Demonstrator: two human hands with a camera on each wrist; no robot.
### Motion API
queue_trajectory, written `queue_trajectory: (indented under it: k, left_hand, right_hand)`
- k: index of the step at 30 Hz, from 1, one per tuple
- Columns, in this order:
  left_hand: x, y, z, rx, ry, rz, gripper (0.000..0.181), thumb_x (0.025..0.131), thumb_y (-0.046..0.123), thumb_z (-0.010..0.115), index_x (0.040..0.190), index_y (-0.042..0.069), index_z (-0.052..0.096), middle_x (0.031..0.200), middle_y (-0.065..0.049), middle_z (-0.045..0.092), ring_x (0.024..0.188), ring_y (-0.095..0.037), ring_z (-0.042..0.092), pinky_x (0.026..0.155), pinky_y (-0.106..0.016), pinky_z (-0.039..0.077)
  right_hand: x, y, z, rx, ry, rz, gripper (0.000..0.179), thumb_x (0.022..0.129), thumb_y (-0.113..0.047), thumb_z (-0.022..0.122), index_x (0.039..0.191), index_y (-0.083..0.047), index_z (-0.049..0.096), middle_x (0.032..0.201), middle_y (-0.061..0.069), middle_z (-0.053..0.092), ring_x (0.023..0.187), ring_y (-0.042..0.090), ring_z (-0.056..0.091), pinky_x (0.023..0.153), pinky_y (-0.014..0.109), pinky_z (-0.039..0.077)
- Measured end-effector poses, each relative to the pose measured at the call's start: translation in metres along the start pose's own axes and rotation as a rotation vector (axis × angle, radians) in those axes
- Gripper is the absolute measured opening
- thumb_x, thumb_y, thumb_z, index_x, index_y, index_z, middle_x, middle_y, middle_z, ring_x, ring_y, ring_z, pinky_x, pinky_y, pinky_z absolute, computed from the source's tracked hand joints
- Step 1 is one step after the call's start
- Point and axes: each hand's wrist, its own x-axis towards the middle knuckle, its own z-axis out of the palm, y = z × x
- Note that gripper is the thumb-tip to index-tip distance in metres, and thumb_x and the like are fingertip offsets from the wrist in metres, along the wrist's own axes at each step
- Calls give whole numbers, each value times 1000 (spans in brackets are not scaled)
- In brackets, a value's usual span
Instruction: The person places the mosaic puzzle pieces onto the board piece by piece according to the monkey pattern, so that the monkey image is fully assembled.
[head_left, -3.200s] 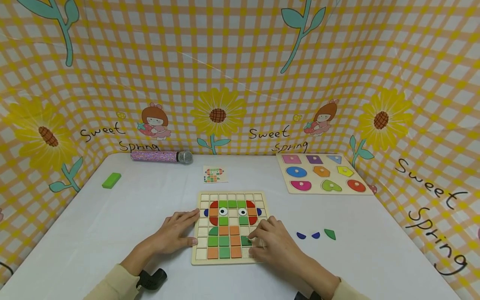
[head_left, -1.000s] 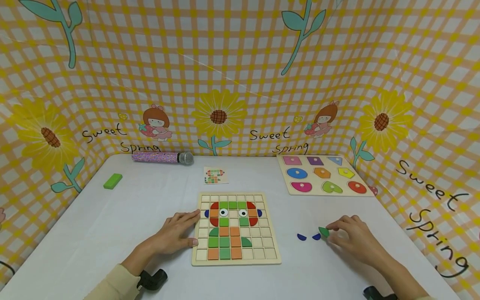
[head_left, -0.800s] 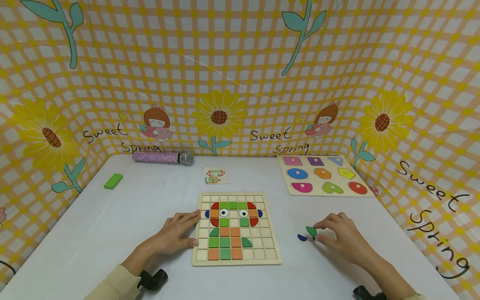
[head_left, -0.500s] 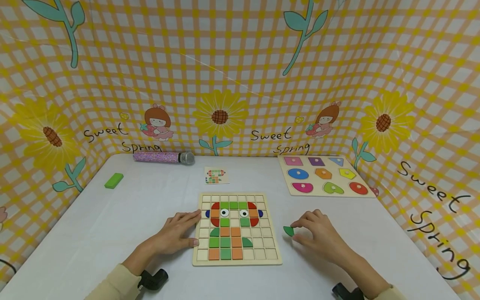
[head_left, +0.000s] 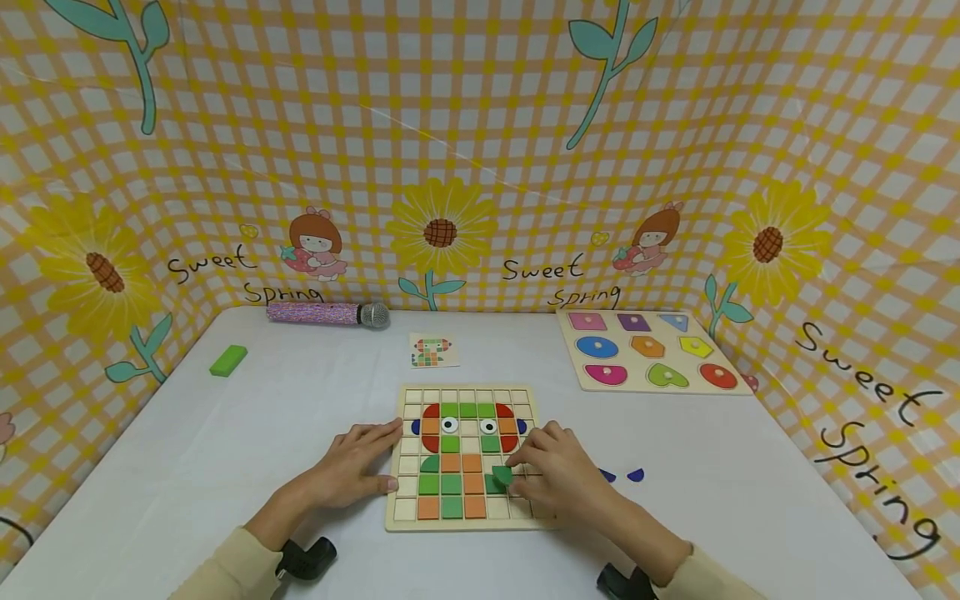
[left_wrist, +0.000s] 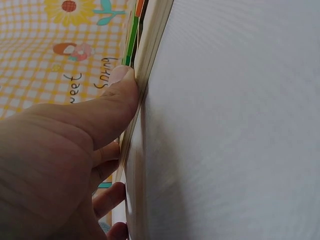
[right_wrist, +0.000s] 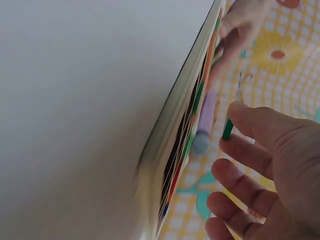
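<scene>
A wooden grid board (head_left: 406, 508) lies in front of me, with coloured square and rounded tiles forming a figure with two eye discs (head_left: 449, 425). My left hand (head_left: 348, 467) rests against its left edge; in the left wrist view the thumb (left_wrist: 122, 80) touches the rim. Over the board's right half, my right hand (head_left: 558, 471) pinches a green quarter-round tile (head_left: 502, 475) between thumb and index finger. In the right wrist view that tile (right_wrist: 228, 129) is seen edge-on, raised off the grid. It overlaps another green rounded tile (head_left: 491, 487) seated in the board.
Two blue half-round tiles (head_left: 636, 475) lie right of the board, one partly hidden by my right hand. Behind the board is a small picture card (head_left: 433, 351). A glittery microphone (head_left: 322, 314), green block (head_left: 228, 361) and shape puzzle (head_left: 652, 387) are farther out.
My right hand has left the board, picked up the green quarter-round tile beside the blue ones, and carried it left over the grid. My left hand has stayed at the board's edge.
</scene>
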Motion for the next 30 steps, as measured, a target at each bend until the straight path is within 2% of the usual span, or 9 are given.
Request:
queue_trajectory:
  k: [6,11,17,23,30]
  left_hand:
    - [0,-1,0,3,-3,-5,77,85,41,66,146,8,34,156,-6,28,135,-33,30,102,-57,25]
    - [1,-1,-1,11,-5,-8,75,85,40,66,146,9,35,156,-6,28,135,-32,30,102,-56,26]
    - [-1,0,-2,20,-1,11,74,86,40,65,146,8,35,156,-7,29,134,-33,31,101,-56,26]
    - [-2,-1,-1,35,5,34,74,86,41,64,145,7,36,155,-8,29,133,-33,32,98,-55,28]
    - [-2,-1,-2,43,5,37,74,86,41,64,145,6,36,155,-8,29,133,-33,32,97,-53,29]
  right_hand:
    - [14,-26,10,14,-39,-37,19,73,-33,79,88,-22,73,85,-8,58,86,8,38,76,28,32]
    - [25,-47,17,32,-88,-94,20,77,-35,76,91,-22,73,87,-8,58,85,8,37,78,28,34]
    - [37,-69,27,-9,-131,-178,21,78,-40,74,92,-25,73,90,-10,59,85,7,38,77,24,35]
    - [43,-81,32,-24,-149,-224,20,80,-43,71,92,-27,73,92,-11,58,87,8,38,74,22,29]
    - [47,-86,37,-87,-138,-262,21,81,-45,69,93,-28,73,95,-10,59,89,9,40,75,23,31]
